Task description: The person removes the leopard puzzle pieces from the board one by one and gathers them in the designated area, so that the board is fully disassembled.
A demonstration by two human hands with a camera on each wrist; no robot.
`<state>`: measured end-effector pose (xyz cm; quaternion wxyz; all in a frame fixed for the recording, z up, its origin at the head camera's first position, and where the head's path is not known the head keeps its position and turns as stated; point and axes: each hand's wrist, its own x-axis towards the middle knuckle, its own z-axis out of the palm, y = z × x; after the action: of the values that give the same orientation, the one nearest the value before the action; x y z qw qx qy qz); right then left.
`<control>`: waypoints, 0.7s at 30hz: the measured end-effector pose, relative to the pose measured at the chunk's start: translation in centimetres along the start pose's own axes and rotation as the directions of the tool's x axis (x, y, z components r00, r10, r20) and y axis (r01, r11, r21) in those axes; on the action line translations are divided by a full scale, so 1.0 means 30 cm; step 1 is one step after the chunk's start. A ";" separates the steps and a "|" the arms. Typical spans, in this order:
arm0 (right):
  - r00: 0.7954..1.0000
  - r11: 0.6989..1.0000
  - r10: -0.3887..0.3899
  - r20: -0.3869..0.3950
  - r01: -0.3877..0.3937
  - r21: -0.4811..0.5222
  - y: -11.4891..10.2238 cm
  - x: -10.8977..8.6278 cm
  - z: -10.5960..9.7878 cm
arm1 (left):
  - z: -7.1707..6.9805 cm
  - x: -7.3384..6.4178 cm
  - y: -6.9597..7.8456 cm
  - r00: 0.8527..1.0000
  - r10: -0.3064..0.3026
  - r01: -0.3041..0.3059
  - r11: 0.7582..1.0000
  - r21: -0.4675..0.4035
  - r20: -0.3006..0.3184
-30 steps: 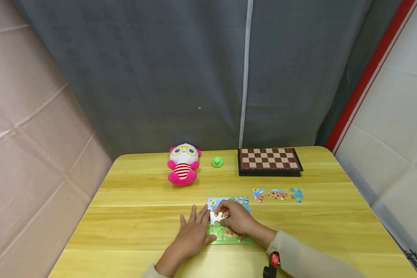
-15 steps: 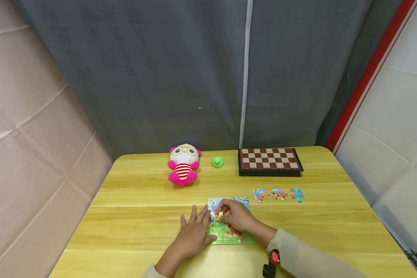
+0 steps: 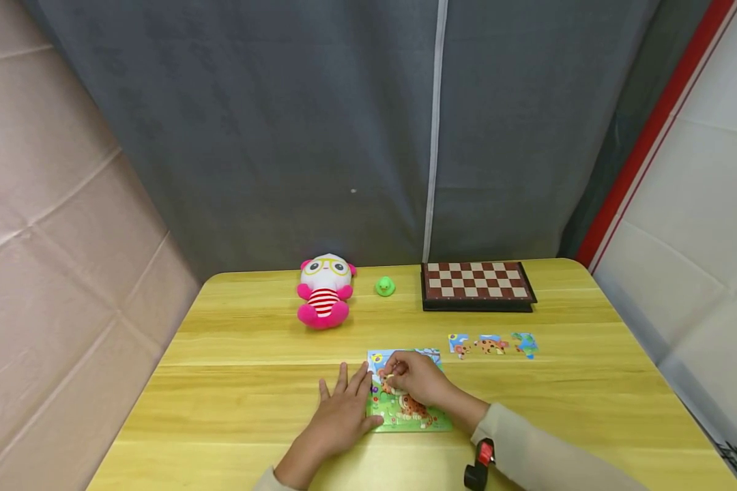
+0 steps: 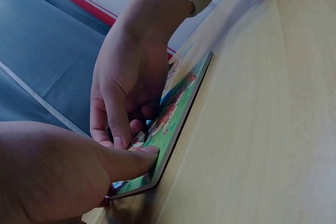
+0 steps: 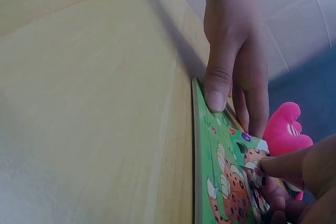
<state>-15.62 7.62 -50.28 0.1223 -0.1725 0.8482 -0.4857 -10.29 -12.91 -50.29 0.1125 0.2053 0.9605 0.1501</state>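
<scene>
A jigsaw puzzle point(image 3: 392, 421) with leopard pictures on green and blue lies flat on the table. My right hand point(image 3: 422, 379) pinches a leopard-print puzzle piece point(image 5: 254, 156) between thumb and fingers, down at the left-middle part of the puzzle. Those fingers partly hide the piece and the area around it. Along the puzzle's left edge my left hand point(image 3: 341, 413) rests with straight, spread fingers. Its thumb point(image 5: 216, 95) presses on the near left corner. Loose pieces lie beyond the puzzle to the right: one with a sun point(image 3: 458, 344), one spotted point(image 3: 490, 344) and one green-blue point(image 3: 525, 344).
On the wooden table point(image 3: 233, 382), a pink and white plush toy point(image 3: 325, 292) lies at the back. Right of it sit a small green duck point(image 3: 384, 286) and a folded checkered board point(image 3: 478, 285). A grey curtain point(image 3: 319, 136) hangs behind the table.
A white patch seen in the puzzle by the right fingers is now covered by printed picture. The right hand has shifted only slightly; the left hand stays in place.
</scene>
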 end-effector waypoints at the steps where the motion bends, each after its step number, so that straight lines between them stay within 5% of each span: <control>1: 1.000 1.000 -0.002 -0.001 0.002 -0.002 0.000 0.000 0.000 | 0.000 0.000 0.000 1.000 0.000 0.000 1.000 -0.001 0.000; 21: 0.998 0.992 0.038 -0.040 -0.032 0.123 0.027 0.005 -0.022 | 0.003 0.002 -0.003 1.000 -0.004 0.004 1.000 0.008 0.007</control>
<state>-16.14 8.46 -50.66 0.1231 -0.1395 0.8222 -0.5379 -10.34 -12.95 -50.40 0.1152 0.2045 0.9611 0.1454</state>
